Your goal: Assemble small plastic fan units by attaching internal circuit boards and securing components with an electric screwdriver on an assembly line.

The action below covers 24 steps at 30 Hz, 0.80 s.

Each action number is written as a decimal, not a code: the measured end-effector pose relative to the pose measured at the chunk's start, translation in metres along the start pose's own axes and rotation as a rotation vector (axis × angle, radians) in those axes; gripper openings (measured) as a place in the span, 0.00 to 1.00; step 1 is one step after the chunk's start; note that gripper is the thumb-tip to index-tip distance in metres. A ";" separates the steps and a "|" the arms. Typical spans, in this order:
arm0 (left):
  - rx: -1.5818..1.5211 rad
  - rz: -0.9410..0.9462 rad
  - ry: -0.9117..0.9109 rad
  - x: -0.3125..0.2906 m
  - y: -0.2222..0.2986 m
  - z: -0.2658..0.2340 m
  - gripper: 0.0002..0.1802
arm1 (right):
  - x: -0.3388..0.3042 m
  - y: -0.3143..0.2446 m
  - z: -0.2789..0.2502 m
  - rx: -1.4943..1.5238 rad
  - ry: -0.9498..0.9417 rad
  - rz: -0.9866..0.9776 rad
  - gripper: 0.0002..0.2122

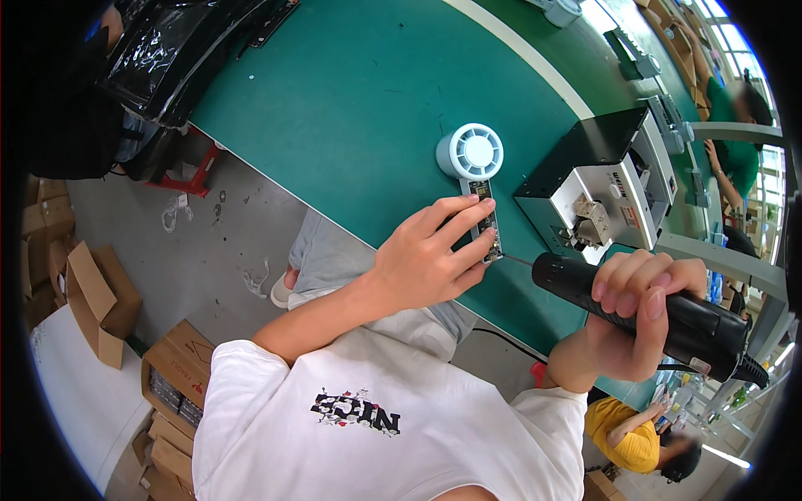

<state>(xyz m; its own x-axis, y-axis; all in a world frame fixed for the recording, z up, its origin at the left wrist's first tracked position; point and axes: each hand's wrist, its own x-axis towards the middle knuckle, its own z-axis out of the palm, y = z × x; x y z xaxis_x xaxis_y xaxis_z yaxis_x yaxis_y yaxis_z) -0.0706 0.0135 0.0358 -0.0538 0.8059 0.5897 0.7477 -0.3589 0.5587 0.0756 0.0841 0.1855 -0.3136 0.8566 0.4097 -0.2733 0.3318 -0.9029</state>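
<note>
A pale blue handheld fan (477, 152) lies on the green bench top, its round slotted head away from me. Its narrow handle is uncovered and shows a dark circuit board (482, 194). My left hand (439, 250) is closed over the handle, fingers laid across the board and pressing it. In my right hand (643, 313) is a black electric screwdriver (576, 284), held with the fingers wrapped round its body. Its thin bit reaches the near end of the board; whether it sits on a screw is too small to tell.
A black and silver machine (606, 188) stands on the bench right of the fan. Black plastic-wrapped material (180, 58) lies at the far left. Cardboard boxes (100, 301) and a red stool (190, 171) are on the left floor. Two co-workers, in green (739, 142) and yellow (626, 434), are at right.
</note>
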 end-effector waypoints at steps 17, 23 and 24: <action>-0.025 0.010 -0.031 0.002 -0.001 -0.003 0.14 | -0.008 0.010 0.005 -0.066 -0.140 -0.045 0.10; -0.011 0.013 -0.034 0.002 0.000 -0.005 0.14 | -0.005 0.013 -0.001 -0.062 -0.305 -0.102 0.11; -0.008 0.011 -0.032 0.002 0.000 -0.004 0.14 | -0.001 0.014 -0.003 -0.061 -0.305 -0.103 0.11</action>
<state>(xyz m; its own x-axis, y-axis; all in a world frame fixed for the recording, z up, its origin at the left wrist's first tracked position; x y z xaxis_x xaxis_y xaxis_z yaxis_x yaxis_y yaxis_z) -0.0739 0.0133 0.0395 -0.0239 0.8163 0.5771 0.7426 -0.3720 0.5569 0.0749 0.0885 0.1724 -0.5471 0.6626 0.5115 -0.2656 0.4421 -0.8568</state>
